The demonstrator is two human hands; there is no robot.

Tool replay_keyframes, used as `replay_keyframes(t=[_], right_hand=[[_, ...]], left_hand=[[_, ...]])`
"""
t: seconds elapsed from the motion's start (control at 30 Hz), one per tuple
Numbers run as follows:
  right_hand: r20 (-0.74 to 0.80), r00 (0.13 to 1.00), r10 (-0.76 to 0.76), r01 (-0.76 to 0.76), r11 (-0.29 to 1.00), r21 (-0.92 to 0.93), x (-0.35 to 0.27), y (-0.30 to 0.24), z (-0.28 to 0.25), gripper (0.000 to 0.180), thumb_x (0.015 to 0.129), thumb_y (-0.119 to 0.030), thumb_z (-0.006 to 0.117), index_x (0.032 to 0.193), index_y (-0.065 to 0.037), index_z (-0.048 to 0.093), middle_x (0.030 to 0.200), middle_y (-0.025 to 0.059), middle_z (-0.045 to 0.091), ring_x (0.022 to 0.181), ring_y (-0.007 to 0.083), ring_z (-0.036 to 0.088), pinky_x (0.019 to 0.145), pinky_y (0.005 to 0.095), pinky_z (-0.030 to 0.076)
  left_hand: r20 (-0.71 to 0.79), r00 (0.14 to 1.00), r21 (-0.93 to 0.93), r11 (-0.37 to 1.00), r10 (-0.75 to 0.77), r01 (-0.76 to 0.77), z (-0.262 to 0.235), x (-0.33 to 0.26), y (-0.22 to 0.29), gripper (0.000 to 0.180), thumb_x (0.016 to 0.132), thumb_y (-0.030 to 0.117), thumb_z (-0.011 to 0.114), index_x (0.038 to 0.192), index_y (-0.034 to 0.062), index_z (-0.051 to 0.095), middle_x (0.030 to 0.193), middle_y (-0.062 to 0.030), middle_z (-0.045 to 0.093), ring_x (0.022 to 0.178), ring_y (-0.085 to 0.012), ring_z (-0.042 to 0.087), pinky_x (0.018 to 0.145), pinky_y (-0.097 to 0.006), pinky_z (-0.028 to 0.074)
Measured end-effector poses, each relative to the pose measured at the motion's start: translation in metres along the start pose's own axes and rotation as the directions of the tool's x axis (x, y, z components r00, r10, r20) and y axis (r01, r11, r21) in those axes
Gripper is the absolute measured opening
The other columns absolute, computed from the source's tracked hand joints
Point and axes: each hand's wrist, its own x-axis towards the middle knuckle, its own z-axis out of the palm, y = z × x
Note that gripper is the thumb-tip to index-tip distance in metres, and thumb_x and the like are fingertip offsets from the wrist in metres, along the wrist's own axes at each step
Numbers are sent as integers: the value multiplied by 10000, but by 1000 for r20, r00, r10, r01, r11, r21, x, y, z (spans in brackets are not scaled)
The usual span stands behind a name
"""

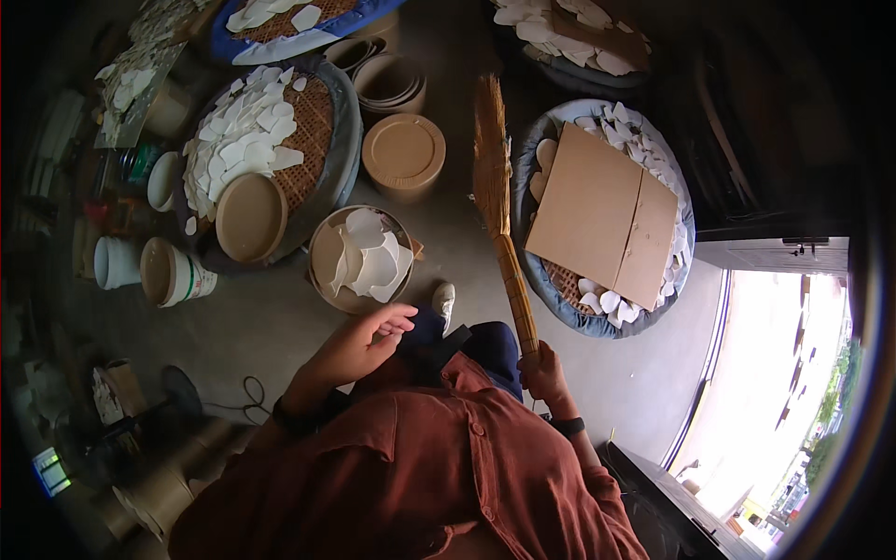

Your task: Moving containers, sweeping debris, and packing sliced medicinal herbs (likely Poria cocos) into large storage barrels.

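Observation:
In my right hand [544,371] is the handle end of a long straw broom [519,297]. Its bristle head points up and away from me, above the grey floor. My left hand [375,338] hangs in front of my body with loosely bent fingers and nothing in it. Just beyond that hand stands a round brown tub [322,271] holding large curved white pieces [366,257]. I cannot tell what the pieces are made of. The hand appears apart from the tub.
A cloth-rimmed woven basket [686,238] at right holds white pieces under a cardboard sheet [597,210]. Another basket [313,117] with white pieces [243,135] lies at far left. A lidded brown drum [403,154] and buckets [173,271] stand nearby. A bright doorway [756,373] opens at right.

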Motion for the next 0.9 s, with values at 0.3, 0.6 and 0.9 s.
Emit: replay_keyframes(t=[0.3,0.6,0.9], right_hand=[[422,868,-263,210,963,168,204,-87,-20,265,806,-188,582,969,-4,483,720,75,550,523,166,558,445,291,472],[539,841,-49,272,900,-341,397,-155,-44,265,809,-213,564,941,9,504,645,108,550,491,200,570,411,319,472],[281,906,316,-201,907,-370,389,-189,-136,276,808,-231,532,941,9,501,652,137,570,452,222,561,385,331,471]], left_hand=[[-265,887,-131,925,-379,356,-10,59,37,323,850,65,501,1172,49,485,1017,-100,611,956,-193,585,835,-298,440],[-415,656,-477,765,-630,433,-3,160,106,313,867,74,498,1179,57,483,1035,-81,597,887,-144,568,798,-279,443],[-442,653,-502,773,-615,388,-11,218,123,345,849,64,505,1194,64,488,1018,-84,596,887,-127,528,804,-274,425]])
